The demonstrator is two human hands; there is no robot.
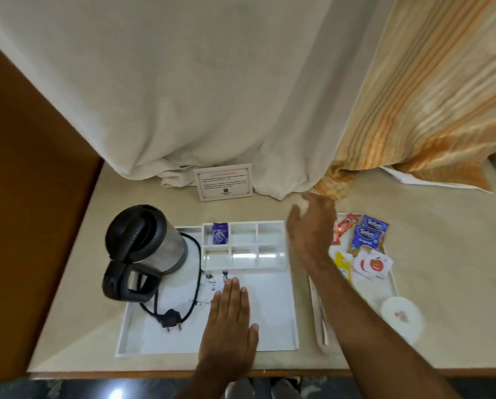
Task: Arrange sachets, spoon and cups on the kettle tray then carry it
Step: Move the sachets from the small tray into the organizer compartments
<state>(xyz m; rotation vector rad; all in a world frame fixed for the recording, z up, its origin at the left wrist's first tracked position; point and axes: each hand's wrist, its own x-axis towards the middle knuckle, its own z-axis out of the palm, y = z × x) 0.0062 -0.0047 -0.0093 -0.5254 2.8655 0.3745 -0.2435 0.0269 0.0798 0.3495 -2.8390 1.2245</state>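
Note:
A white kettle tray [272,338] lies on the beige counter. A steel and black kettle [143,249] stands at its left end, with its cord and plug [172,319] on the tray floor. At the tray's back is a divided sachet holder [243,263]; a purple sachet [219,233] stands in its back left compartment. My left hand [231,326] rests flat and open on the tray floor. My right hand [311,226] hovers open between the holder and a smaller tray [390,283] holding blue tea sachets [367,234], red sachets [343,227] and yellow and white ones [361,263].
A white round lid or coaster [402,315] lies at the smaller tray's near right corner. A framed notice card [225,182] stands at the back against a white curtain [183,96]. An orange striped curtain [428,96] hangs at the right. A wooden panel [25,197] borders the left.

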